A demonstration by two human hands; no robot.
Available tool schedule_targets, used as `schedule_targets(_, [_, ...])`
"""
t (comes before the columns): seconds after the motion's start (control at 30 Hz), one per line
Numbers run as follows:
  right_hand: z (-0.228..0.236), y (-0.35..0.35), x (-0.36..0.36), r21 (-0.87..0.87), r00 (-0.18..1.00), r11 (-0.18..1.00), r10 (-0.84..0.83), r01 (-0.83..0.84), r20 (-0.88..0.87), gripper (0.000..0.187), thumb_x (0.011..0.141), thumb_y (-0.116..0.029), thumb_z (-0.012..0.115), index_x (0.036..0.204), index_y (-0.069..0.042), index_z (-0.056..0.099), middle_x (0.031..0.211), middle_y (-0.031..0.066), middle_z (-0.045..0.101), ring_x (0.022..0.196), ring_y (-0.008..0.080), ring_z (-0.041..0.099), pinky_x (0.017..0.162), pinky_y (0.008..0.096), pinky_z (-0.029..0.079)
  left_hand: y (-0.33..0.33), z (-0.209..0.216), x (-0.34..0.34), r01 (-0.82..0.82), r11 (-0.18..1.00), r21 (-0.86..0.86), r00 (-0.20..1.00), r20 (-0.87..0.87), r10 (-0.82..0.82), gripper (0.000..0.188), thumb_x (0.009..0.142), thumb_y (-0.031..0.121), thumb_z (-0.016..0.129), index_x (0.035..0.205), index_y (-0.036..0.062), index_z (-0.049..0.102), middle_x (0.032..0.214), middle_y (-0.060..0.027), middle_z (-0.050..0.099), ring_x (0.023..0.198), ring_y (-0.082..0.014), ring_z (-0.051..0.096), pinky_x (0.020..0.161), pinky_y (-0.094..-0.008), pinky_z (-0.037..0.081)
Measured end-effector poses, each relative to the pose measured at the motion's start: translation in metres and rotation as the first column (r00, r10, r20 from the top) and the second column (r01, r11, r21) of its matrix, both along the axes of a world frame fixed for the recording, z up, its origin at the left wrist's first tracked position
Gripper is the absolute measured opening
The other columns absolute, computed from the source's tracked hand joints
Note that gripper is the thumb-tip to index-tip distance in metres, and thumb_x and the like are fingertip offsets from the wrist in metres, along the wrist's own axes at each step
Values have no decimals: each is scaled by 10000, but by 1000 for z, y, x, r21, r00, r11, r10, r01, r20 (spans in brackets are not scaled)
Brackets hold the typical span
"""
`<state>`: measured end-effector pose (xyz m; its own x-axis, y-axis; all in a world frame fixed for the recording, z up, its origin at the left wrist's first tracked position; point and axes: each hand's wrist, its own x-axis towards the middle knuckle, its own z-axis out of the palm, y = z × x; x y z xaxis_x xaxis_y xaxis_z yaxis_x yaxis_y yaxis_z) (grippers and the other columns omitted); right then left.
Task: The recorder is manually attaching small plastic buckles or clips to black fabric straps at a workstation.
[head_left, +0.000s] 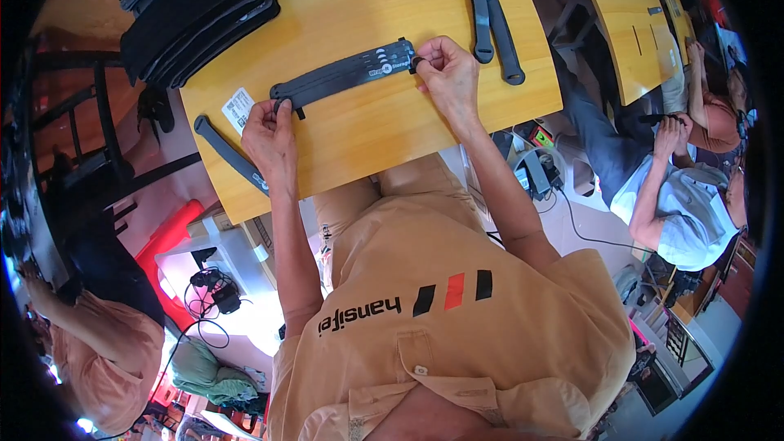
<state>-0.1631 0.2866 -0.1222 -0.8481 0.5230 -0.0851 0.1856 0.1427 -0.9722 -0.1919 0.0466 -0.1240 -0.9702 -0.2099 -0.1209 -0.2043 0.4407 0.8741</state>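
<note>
A bundle of flat black straps point(347, 72), with pale print near one end, lies across the wooden table point(367, 143). My left hand point(272, 137) is closed on its left end, thumb and fingers pinching by a narrow black band. At the other end, my right hand point(451, 80) pinches a small black piece against the bundle's edge. Beside my left wrist a loose black strap point(229, 151) lies at the table's edge. Two more black straps with rounded ends, one point(477, 8) partly over the other point(504, 37), rest to the right of my right hand.
Thick piles of black straps point(204, 20) stand at the table's far left. Near my left hand lies a white label point(238, 108). Another wooden table point(637, 41) is at the right, with a person in a light blue shirt point(690, 212) beside it. Another person point(106, 351) is at lower left.
</note>
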Motion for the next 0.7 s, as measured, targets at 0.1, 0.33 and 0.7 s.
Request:
schedule_targets(0.1, [-1,0,-1,15,1000,1000,-2,2,16,69,693,63,594,746,19,586,580,35,573,476,72,531,420,217,442,1,1,0,4,1000,-18,1000,-14,-4,173,792,115,658,816,-43,593,601,-38,549,516,-79,445,499,-231,375])
schedule_targets(0.33, [4,-1,-1,63,998,998,8,-11,54,72,695,56,594,752,13,585,597,24,564,506,67,523,427,211,444,2,2,0,7,996,-87,1000,-28,-9,165,780,108,664,816,-32,585,623,-55,561,538,-105,473,523,-246,399])
schedule_targets(0.7, [2,-1,-2,126,1000,992,8,-9,9,65,666,50,606,713,17,575,569,52,568,501,110,538,481,242,442,-5,0,-5,21,997,-81,999,-43,-24,200,745,132,694,811,-21,582,599,-55,540,545,-125,486,544,-263,410])
